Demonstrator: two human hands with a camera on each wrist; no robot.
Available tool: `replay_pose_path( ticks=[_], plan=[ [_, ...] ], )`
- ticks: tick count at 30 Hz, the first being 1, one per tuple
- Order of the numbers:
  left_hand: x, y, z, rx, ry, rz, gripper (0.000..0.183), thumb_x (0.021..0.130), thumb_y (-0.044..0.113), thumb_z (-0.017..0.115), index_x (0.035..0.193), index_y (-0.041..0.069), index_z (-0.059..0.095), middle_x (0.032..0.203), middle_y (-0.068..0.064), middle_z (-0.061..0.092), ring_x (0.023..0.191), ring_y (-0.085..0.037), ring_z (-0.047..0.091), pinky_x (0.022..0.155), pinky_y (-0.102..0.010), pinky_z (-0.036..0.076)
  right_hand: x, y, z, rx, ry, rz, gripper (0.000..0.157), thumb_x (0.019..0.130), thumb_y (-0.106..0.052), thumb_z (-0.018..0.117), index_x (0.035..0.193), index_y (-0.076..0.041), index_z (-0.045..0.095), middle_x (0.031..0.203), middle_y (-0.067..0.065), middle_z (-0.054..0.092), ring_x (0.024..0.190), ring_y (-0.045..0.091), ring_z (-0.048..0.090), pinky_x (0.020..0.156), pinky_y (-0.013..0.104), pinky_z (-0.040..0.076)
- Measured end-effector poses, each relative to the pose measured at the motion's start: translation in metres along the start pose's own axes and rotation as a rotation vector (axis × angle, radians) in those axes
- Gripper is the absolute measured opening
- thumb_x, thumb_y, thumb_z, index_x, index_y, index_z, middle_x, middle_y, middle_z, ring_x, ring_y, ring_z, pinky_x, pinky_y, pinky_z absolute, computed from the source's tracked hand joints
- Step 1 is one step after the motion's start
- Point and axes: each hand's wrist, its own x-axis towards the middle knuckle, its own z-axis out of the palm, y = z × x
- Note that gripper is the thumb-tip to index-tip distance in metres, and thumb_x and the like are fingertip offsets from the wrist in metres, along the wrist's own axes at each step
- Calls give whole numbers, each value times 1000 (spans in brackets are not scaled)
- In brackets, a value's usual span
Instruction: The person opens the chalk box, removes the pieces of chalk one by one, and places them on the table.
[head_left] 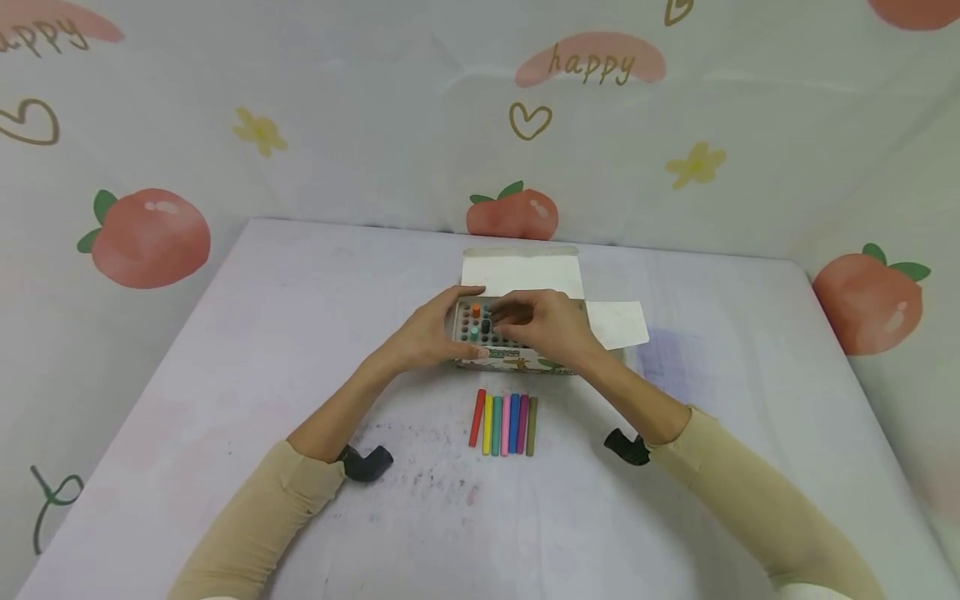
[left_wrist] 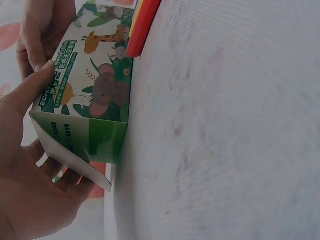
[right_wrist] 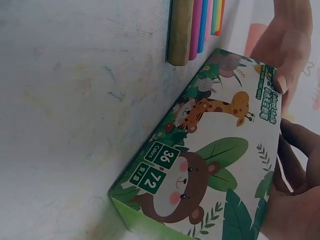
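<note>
A chalk box printed with cartoon animals stands on the table, its lid folded back. Inside, the holed tray holds an orange chalk, a black chalk and a teal chalk. My left hand grips the box's left end, thumb on the front panel and fingers behind the side flap. Over the tray, my right hand bends its fingers down close to the black chalk. The right fingertips are partly hidden behind the box, and I cannot tell whether they pinch a chalk.
In front of the box several chalk sticks lie side by side, from a red chalk to an olive chalk. The open lid leans back, and a side flap sticks out right. Smudges mark the table.
</note>
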Motion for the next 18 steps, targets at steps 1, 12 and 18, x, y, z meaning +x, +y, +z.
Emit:
replay_pose_path(
  ticks=[1, 12, 18],
  plan=[
    [0, -1, 0, 0, 1, 1, 90, 78, 30, 85, 153, 21, 35, 140, -5, 46, 112, -24, 49, 93, -43, 44, 1, 0, 1, -10, -8, 6, 25, 89, -12, 75, 114, -8, 73, 99, 2, 74, 89, 13, 70, 76, 32, 56],
    [1, -3, -2, 8, -4, 13, 90, 78, 33, 85, 153, 23, 35, 146, -4, 43, 116, -24, 46, 97, -46, 42, 13, 4, 7, -68, -58, 59, 25, 89, -13, 75, 113, -8, 73, 96, 2, 74, 87, 15, 68, 78, 33, 54],
    [0, -2, -1, -9, -13, 10, 90, 78, 30, 86, 152, 22, 36, 143, -5, 44, 112, -24, 48, 91, -42, 44, 13, 8, 10, -108, -50, 57, 23, 88, -16, 76, 110, -9, 76, 89, 0, 73, 81, 13, 67, 75, 32, 53]
  ],
)
